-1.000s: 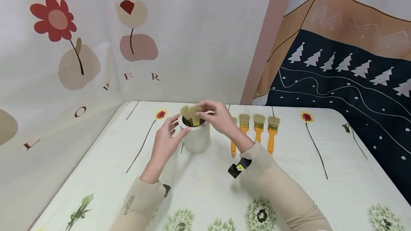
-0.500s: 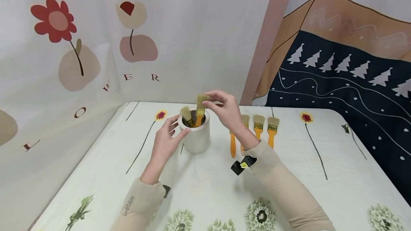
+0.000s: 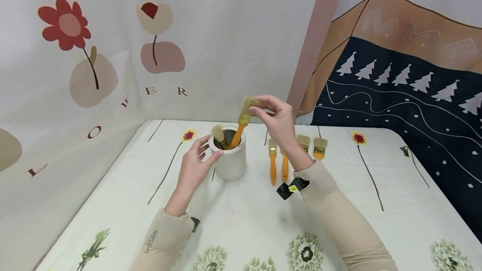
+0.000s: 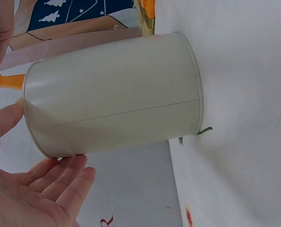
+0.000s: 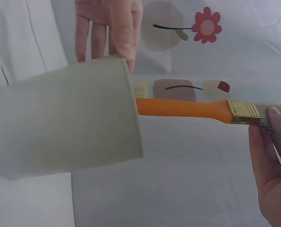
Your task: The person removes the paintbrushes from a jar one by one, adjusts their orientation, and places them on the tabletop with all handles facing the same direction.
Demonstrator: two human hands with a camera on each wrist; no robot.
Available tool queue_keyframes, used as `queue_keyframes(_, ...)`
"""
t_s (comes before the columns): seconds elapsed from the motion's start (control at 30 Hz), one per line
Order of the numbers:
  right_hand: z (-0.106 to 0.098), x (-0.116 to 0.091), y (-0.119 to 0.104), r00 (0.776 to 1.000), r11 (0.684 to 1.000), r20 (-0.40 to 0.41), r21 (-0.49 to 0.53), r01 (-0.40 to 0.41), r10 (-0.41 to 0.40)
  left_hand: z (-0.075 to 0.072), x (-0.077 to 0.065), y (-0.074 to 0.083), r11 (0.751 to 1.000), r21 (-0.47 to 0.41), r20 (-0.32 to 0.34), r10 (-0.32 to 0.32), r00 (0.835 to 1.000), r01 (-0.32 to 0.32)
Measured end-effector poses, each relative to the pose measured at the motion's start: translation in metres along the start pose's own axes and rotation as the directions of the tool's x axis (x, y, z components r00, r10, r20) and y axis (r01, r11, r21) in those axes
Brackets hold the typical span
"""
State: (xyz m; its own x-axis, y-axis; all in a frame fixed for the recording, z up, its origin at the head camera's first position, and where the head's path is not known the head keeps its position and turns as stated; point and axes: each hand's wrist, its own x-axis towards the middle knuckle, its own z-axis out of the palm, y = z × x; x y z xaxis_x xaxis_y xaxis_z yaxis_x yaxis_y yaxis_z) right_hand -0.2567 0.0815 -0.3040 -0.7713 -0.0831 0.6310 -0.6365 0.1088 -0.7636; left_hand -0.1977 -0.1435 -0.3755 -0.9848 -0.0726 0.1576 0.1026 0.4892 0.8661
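A pale grey cylindrical can point(image 3: 231, 165) stands on the table, its open top facing up. My left hand point(image 3: 193, 160) grips it at the rim, thumb on the near edge and fingers along the left side. Between the thumb and fingers of my right hand point(image 3: 278, 120), the bristles of a flat paintbrush point(image 5: 185, 109) are pinched. This brush has an orange handle and a gold-coloured band; it leans right, with its lower handle hidden inside the can. A second paintbrush point(image 3: 218, 133) sits bristles up in the can, tilted left, its handle hidden.
Right of the can, several more orange-handled paintbrushes point(image 3: 273, 162) lie in a row, bristles away from me, partly covered by my right wrist. A flower-printed cloth covers the table point(image 3: 233, 225). Behind it hangs a printed curtain point(image 3: 233, 53).
My right hand has risen and moved right, drawing the paintbrush partly out of the can so its orange handle shows. My left hand has stayed on the can.
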Motion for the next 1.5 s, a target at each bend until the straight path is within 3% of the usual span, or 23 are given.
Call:
queue_keyframes(0.4,-0.028,0.009,-0.007,0.994,0.995,-0.086,0.077,0.068,-0.062,0.0,0.0,-0.002,1.0,0.0,0.0,0.005,1.0,-0.005)
queue_keyframes(0.97,-0.065,0.005,0.005,0.99,0.999,-0.138,-0.047,-0.011,0.004,0.0,-0.001,-0.001,1.0,-0.013,-0.003,0.016,1.0,-0.016)
queue_keyframes(1.5,-0.094,-0.003,0.017,0.989,0.984,-0.137,-0.161,-0.079,0.057,0.0,-0.001,0.0,1.0,-0.003,-0.003,-0.005,1.0,0.005)
